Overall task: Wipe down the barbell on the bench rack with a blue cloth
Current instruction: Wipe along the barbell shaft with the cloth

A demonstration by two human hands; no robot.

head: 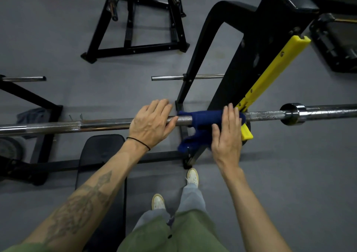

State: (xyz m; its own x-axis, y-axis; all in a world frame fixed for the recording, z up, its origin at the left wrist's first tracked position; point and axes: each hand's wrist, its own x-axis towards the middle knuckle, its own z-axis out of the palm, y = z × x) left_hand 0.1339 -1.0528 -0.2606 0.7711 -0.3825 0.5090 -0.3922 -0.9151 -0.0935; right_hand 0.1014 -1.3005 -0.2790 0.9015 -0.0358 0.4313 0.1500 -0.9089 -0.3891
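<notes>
Bracing the barbell (108, 124) at frame centre with our flat, open left hand (152, 123), we press the blue cloth (204, 119) round it under the straight fingers (230, 114) of our right hand (227, 133) for wiping.

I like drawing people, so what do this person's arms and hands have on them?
Both arms are bare, with no sleeves showing below the elbow. The left forearm has a big dark tattoo running along it, and a thin black band goes round the left wrist. The right arm has no markings, and neither the left hand nor the right hand wears gloves.

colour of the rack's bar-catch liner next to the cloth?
Yellow. The liner shows clearly in the head view, running up from the barbell beside the blue cloth.
</notes>
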